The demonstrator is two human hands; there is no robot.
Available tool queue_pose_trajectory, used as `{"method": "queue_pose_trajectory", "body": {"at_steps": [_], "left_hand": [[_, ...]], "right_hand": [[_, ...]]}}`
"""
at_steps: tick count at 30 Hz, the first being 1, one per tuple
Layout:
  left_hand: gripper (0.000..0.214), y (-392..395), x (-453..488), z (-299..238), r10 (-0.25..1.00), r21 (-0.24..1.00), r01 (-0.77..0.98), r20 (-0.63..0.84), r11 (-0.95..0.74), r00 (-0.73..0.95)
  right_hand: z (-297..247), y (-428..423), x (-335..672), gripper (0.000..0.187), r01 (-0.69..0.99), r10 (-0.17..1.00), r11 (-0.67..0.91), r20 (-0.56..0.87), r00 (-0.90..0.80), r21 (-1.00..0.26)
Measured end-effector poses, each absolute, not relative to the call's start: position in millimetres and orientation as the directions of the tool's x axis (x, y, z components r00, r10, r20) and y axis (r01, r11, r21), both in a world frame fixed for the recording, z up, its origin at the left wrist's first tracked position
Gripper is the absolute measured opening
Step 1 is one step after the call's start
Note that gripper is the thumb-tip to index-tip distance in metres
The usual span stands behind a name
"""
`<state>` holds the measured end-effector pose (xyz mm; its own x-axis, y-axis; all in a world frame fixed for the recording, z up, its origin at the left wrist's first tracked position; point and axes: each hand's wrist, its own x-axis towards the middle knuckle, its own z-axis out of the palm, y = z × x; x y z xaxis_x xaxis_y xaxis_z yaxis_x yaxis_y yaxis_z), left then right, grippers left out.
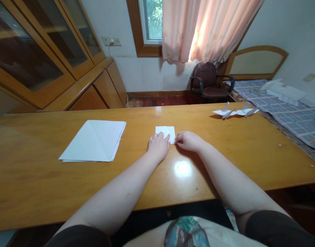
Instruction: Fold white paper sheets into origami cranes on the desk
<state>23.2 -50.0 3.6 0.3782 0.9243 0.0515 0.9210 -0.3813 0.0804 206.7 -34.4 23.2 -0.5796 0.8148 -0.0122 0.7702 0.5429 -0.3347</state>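
Two hands (pixel 159 146) touch one small paper sheet (pixel 165 133); one paper stack (pixel 93 140) lies left of them, two paper cranes (pixel 234 111) beyond them.

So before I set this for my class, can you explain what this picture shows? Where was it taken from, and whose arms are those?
There is no machine here. The picture comes from a camera worn on a person's head, looking forward and down, so the two bare arms are that person's own. The left hand is on the picture's left and the right hand on its right. Their fingers touch a small piece of white paper lying on a wooden table, though I cannot tell how firmly it is held. To the left lies a stack of white paper. Farther away on the right are folded paper figures.
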Motion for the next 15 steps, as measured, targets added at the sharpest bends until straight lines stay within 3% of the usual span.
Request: {"method": "queue_pose_trajectory", "body": {"at_steps": [6,11,15], "left_hand": [[0.04,-50,23,5,0.925,0.114,0.918,0.045,-0.381,0.378],[0.041,-50,23,4,0.929,0.135,0.919,0.031,-0.37,0.369],[0.039,-42,15,0,0.927,0.23,0.899,0.045,-0.372,0.372]], "right_hand": [[28,-39,210,0.02,0.783,0.823,0.522,-0.042,-0.567,-0.339],[24,-38,213,0.024,0.786,0.856,0.495,0.055,-0.514,-0.371],[14,-35,211,0.024,0.743,0.833,0.519,0.056,-0.55,-0.422]]}}
